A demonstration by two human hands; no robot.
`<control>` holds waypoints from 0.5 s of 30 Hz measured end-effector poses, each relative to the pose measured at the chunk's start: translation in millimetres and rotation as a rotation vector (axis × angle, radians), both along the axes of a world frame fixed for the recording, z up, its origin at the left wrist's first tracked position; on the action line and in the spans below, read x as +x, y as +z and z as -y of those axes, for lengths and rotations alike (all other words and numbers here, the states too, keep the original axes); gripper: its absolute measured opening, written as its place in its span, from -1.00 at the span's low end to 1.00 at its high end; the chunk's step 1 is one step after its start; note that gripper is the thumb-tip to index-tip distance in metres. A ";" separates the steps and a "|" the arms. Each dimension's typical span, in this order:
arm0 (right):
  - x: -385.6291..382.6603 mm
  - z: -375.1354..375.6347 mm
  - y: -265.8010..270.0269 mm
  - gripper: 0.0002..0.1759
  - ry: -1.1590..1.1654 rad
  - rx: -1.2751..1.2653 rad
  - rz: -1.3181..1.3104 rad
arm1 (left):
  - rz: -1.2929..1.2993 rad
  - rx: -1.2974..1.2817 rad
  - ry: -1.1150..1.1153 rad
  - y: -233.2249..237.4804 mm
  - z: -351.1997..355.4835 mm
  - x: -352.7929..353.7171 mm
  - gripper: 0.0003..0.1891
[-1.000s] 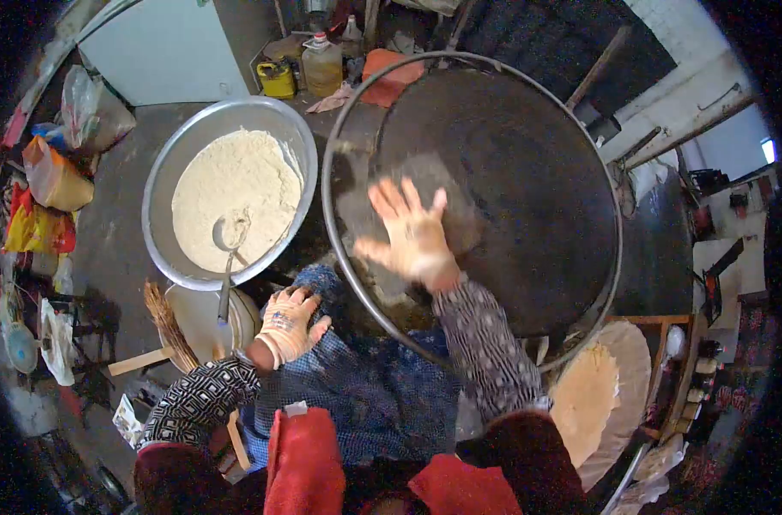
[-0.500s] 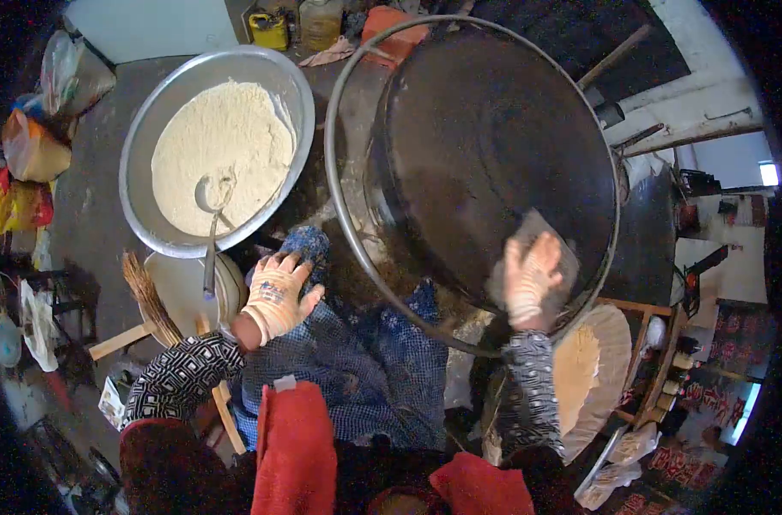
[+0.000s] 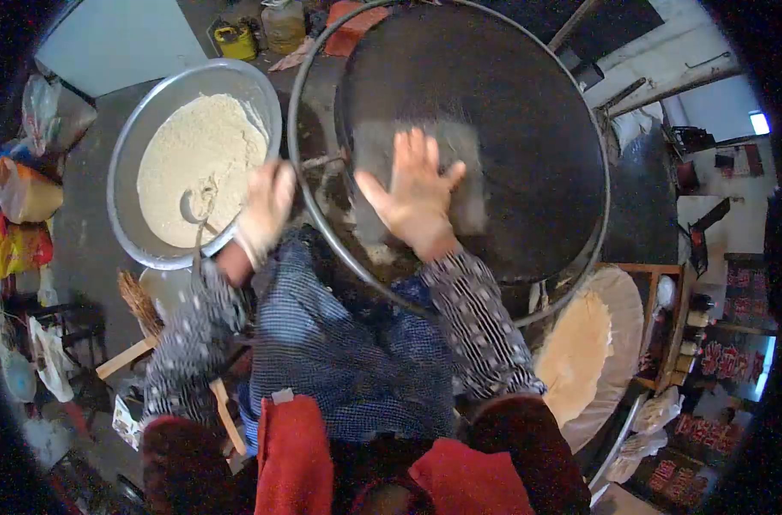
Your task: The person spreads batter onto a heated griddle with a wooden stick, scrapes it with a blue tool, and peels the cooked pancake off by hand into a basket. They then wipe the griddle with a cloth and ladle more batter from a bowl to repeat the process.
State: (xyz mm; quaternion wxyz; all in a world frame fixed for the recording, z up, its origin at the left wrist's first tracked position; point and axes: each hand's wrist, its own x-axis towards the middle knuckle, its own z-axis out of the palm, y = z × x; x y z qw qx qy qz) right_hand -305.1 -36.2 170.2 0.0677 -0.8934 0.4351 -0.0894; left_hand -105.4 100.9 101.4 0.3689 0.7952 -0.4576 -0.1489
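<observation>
Inside griddle rim [image 3: 320, 233], right hand [image 3: 417, 193]

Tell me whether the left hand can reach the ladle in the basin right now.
Probably yes: the left hand is at the near rim of the basin, and the ladle lies uncovered just inside, with nothing between them.

Yellow can [image 3: 235, 39], plastic jug [image 3: 284, 24] beyond; flatbread stack [image 3: 580, 352] right.

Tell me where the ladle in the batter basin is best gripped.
Take the ladle by its handle, at the free end leaning over the basin's near rim, coming from the person's side. Its bowl lies in the batter, so only the handle stands clear for the fingers.
</observation>
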 end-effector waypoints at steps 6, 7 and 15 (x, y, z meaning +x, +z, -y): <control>-189.3 27.6 -31.6 -0.02 -0.333 -0.053 -0.074 | -0.709 -0.198 -0.002 -13.6 129.7 90.5 -0.39; -205.7 33.6 -28.6 -0.02 -0.404 -0.070 -0.086 | -1.063 -0.164 0.123 18.4 129.7 53.1 -0.48; -167.0 10.6 0.1 0.00 -0.587 -0.062 0.020 | -0.984 -0.399 0.018 -27.5 10.8 -93.0 -0.58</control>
